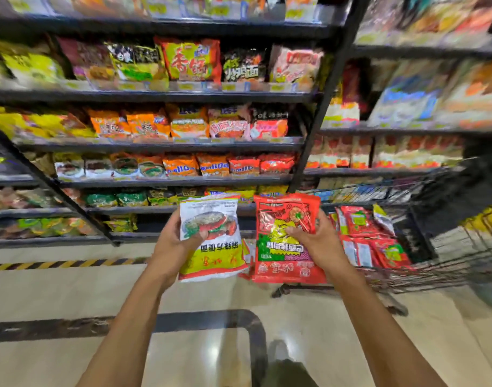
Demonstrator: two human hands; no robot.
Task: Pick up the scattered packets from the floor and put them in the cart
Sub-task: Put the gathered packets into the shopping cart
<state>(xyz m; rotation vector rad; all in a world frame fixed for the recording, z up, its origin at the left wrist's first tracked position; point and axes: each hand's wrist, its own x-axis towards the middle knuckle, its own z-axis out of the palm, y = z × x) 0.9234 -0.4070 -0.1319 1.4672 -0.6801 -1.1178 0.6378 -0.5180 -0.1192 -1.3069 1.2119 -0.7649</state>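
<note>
Now both hands are up in front of the noodle shelves [155, 96], each grasping one packet. The left hand [171, 243] grips a white-and-yellow noodle packet [214, 247] by its left edge, with the thumb across the printed bowl of noodles and the fingers hidden behind. The right hand [316, 241] grips a red noodle packet [285, 263] by its right edge, thumb pressed on the yellow patch at its middle.

Both packets stand with the long axis running up the view, faces toward the camera. Their Chinese print is upside down, so their top ends point down toward the person. On the white one, green characters run across a yellow band; the last three seem to read 方便面, and the rest is too blurred to tell. The red one carries white characters along its near edge, which I cannot read.

The two packets are side by side, just apart, held above the pale floor [337, 331] and just left of the wire cart [451, 272]. Red packets [379, 241] already lie in the cart.

On the shelves, an orange-red pack [193, 61] bears large red characters, the first being 香. Lower down, orange packs [180, 166] show blue numerals that look like 110. A yellow-and-black hazard stripe [57, 264] runs along the shelf base.
</note>
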